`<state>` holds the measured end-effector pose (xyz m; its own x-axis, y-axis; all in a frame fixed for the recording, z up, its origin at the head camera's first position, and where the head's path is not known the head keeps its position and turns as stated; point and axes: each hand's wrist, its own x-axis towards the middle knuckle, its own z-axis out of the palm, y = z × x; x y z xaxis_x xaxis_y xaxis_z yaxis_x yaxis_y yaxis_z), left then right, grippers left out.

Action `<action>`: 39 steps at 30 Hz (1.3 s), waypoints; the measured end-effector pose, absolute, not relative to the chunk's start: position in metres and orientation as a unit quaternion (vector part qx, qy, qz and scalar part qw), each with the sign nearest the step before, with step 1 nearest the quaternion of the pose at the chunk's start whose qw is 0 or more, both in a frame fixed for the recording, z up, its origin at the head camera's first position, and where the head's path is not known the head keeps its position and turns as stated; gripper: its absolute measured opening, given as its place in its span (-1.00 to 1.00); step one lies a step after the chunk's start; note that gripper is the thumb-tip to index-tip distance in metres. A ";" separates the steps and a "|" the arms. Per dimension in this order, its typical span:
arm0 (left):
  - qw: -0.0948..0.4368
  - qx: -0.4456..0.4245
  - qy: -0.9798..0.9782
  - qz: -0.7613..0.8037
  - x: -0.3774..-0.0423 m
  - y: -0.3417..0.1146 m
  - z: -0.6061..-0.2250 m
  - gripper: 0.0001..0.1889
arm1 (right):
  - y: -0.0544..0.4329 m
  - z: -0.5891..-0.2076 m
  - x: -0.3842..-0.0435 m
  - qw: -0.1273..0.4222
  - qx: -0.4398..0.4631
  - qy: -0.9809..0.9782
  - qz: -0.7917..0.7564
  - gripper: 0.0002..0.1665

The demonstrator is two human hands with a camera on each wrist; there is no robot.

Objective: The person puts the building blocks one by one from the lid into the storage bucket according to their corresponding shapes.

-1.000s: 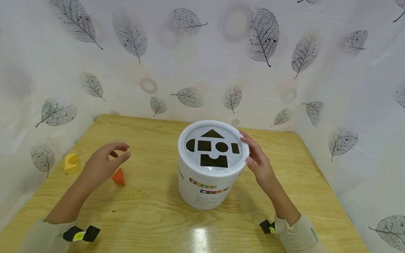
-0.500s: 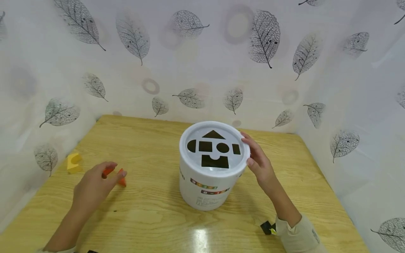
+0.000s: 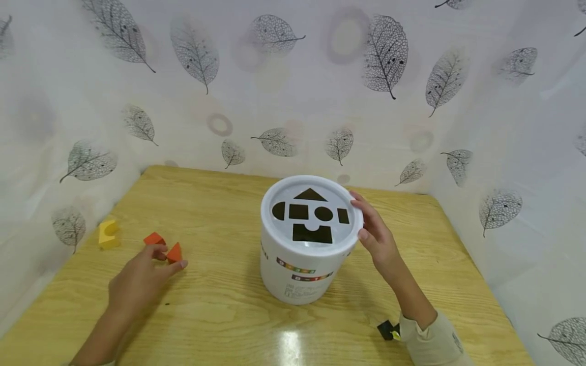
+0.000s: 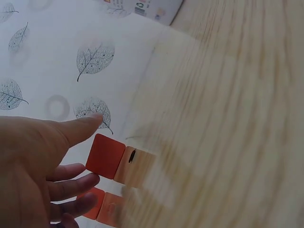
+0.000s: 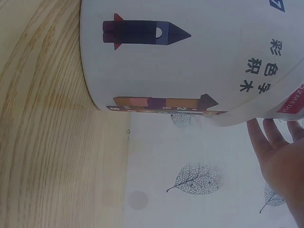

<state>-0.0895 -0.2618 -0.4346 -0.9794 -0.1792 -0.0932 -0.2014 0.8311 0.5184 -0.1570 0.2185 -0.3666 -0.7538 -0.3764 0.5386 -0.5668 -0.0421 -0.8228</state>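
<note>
My left hand [image 3: 139, 279] is over the table at the left, thumb and fingers spread about the nearer red triangular block [image 3: 174, 253]. In the left wrist view the thumb stands a little off this red block [image 4: 106, 156], and fingertips are at its lower corner. A second red block [image 3: 154, 239] lies just beyond the index finger. My right hand [image 3: 379, 239] rests its fingertips and thumb against the rim of a white bucket [image 3: 297, 274]. The bucket stands upright, its lid [image 3: 280, 231] cut with dark holes: triangle, half circle, square, circle, rectangle and a notched rectangle.
A yellow block with a curved notch [image 3: 108, 235] lies near the table's left edge. Leaf-printed cloth [image 3: 293, 76] hangs behind and at both sides of the wooden table [image 3: 220, 325]. Printed pictures cover the bucket side [image 5: 180, 66].
My left hand has come down and slightly nearer, to the nearer red block. The second red block, hidden behind the hand at first, now shows. My right hand stays on the bucket rim.
</note>
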 end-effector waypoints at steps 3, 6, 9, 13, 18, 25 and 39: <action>0.033 -0.097 0.954 0.281 -0.090 -0.261 -0.437 -0.02 | 0.218 -0.365 -0.156 0.072 0.341 -0.688 0.637 -0.37; 0.040 -0.087 0.952 0.291 -0.091 -0.260 -0.440 -0.05 | 0.218 -0.364 -0.155 0.072 0.340 -0.688 0.637 -0.37; 0.039 -0.080 0.952 0.294 -0.093 -0.260 -0.443 -0.07 | 0.219 -0.364 -0.154 0.070 0.337 -0.689 0.637 -0.36; 0.029 -0.081 0.954 0.286 -0.098 -0.256 -0.444 -0.09 | 0.220 -0.365 -0.154 0.068 0.334 -0.690 0.638 -0.36; 0.019 -0.084 0.958 0.275 -0.103 -0.253 -0.445 -0.11 | 0.220 -0.365 -0.154 0.066 0.335 -0.690 0.638 -0.37; 0.024 -0.050 0.949 0.309 -0.105 -0.254 -0.445 -0.24 | 0.219 -0.366 -0.157 0.067 0.338 -0.690 0.636 -0.36; 0.029 -0.030 0.933 0.358 -0.110 -0.250 -0.446 -0.32 | 0.220 -0.368 -0.157 0.070 0.334 -0.694 0.634 -0.32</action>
